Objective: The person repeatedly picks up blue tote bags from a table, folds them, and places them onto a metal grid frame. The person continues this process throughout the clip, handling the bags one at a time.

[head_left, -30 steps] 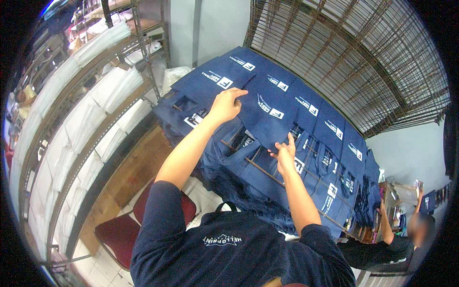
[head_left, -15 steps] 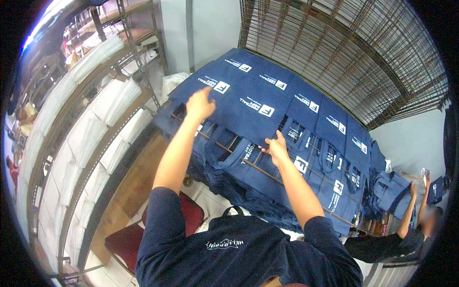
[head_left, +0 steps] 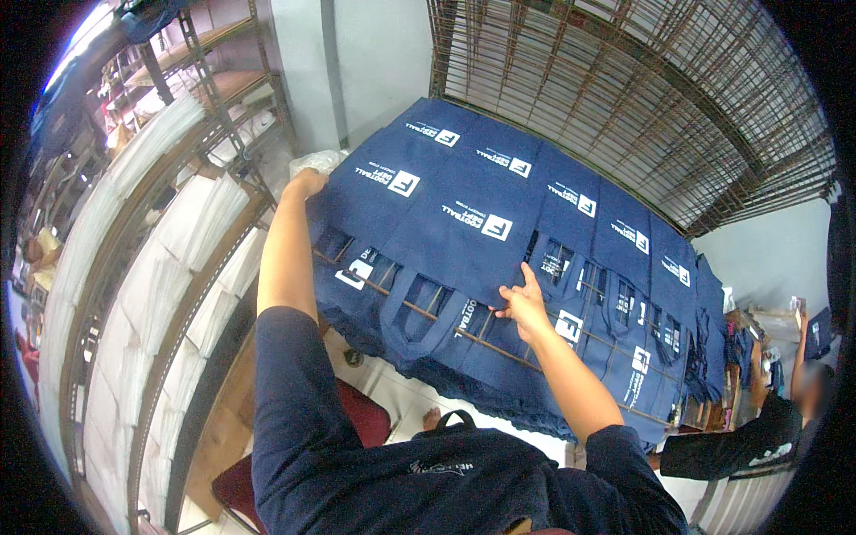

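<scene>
Navy cloth tote bags with white prints lie in overlapping rows on a wire rack. At the left corner of the near-left bag (head_left: 428, 209), my left hand (head_left: 308, 181) is closed on the cloth's edge, its fingertips partly hidden. My right hand (head_left: 526, 308) is at that bag's near right corner, fingers apart, index stretched forward, the others touching the cloth's edge. Below it, a lower layer of bags shows its looped handles (head_left: 415, 321) and the rack's thin bars (head_left: 499, 348).
Shelves with stacked white sheets (head_left: 160, 241) stand at the left. A raised wire rack (head_left: 624, 98) tilts up behind the bags. A clear plastic bundle (head_left: 314, 163) sits by the far left corner. Below is a dark red chair (head_left: 364, 415). Another person (head_left: 758, 437) works at the right.
My left hand has moved left and outward from the bag's print to its left edge. My right hand stays near the bag's corner. The view has shifted slightly.
</scene>
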Demonstrator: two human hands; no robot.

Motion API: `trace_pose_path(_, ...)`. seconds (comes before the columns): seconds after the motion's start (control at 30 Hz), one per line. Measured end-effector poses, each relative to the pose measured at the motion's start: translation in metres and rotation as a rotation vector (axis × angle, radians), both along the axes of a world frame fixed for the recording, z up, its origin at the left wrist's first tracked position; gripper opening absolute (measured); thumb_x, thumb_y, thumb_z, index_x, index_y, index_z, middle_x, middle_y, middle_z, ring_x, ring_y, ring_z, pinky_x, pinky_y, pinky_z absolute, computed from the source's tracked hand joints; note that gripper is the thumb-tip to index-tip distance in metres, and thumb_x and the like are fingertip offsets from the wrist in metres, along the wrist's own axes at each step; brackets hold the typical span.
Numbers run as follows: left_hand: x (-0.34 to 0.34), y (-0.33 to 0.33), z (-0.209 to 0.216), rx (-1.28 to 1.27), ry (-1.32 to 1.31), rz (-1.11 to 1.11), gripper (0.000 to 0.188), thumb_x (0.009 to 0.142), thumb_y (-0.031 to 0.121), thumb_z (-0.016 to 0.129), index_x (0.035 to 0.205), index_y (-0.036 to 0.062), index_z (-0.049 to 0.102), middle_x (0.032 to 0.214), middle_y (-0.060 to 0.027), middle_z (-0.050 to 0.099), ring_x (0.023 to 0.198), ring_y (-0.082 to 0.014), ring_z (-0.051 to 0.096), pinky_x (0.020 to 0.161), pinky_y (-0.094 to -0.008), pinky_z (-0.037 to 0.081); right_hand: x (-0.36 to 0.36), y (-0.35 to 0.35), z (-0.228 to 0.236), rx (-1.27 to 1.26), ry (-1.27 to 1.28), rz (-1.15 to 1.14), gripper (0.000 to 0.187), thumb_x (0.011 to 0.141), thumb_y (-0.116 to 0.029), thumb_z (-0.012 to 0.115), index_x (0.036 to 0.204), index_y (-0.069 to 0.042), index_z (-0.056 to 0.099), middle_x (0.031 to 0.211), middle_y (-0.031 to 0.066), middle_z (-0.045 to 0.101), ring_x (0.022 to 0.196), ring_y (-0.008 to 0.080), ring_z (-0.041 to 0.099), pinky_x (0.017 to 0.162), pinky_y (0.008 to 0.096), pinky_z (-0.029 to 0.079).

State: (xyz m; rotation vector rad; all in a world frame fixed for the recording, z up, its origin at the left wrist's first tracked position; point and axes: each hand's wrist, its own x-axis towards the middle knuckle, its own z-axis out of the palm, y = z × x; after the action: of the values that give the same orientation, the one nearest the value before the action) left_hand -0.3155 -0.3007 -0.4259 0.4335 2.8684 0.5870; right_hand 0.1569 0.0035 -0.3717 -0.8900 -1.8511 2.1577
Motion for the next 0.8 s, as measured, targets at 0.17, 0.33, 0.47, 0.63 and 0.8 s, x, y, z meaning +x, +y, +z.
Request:
trace_pose_path(0.17,-0.061,-0.036,-0.024,-0.318,0.048,-0.28,0.031,0.084,0.027,0.052,0.107,0.0073,0.062,0.102,-0.0201,0.062,0.095,-0.0336,0.061,0.084,-0.0418,0.047,-0.005,-0.005,0.006,-0.036,-0.028,0.063,0.076,0.087,0.002,0.049,0.144,-0.015,0.003,0.101,0.0197,0.056,0.064,0.0216,0.062,0.047,0.0261,0.051)
trace_pose_path(0.33,-0.005,0.023,0.03,-0.325,-0.019,-0.261,0.037,0.078,0.031,0.058,0.093,-0.0021,0.067,0.095,-0.0191,0.065,0.083,-0.0288,0.065,0.079,-0.0375,0.05,0.001,-0.004,0.005,-0.024,-0.004,-0.041,0.075,0.087,0.002,0.049,0.144,-0.014,0.004,0.091,0.0139,0.059,0.064,0.018,0.06,0.048,0.0259,0.049)
trace_pose_path(0.47,0.005,0.012,0.045,-0.417,0.139,-0.365,0.028,0.074,0.023,0.057,0.089,0.0015,0.068,0.088,-0.0174,0.066,0.081,-0.0286,0.065,0.078,-0.0369,0.05,-0.003,-0.004,-0.006,-0.021,0.052,-0.09,0.071,0.088,0.003,0.047,0.144,-0.016,0.008,0.091,0.0124,0.059,0.067,0.017,0.06,0.05,0.0253,0.049)
trace_pose_path(0.63,0.008,0.007,0.046,-0.07,0.132,-0.22,0.03,0.068,0.011,0.058,0.096,0.0074,0.069,0.09,-0.0163,0.067,0.082,-0.0263,0.064,0.076,-0.0366,0.05,-0.006,-0.004,-0.011,0.02,0.034,-0.05,0.069,0.088,0.002,0.047,0.144,-0.016,0.01,0.091,0.0113,0.06,0.069,0.0163,0.061,0.051,0.0246,0.051)
trace_pose_path(0.8,0.021,0.017,0.058,0.096,0.032,-0.11,0.038,0.067,0.002,0.062,0.105,0.0082,0.067,0.092,-0.0148,0.067,0.082,-0.0222,0.064,0.072,-0.0338,0.05,-0.011,-0.004,-0.01,0.022,0.026,-0.047,0.069,0.089,0.002,0.047,0.144,-0.014,0.01,0.09,0.0114,0.06,0.068,0.0165,0.061,0.05,0.0243,0.051)
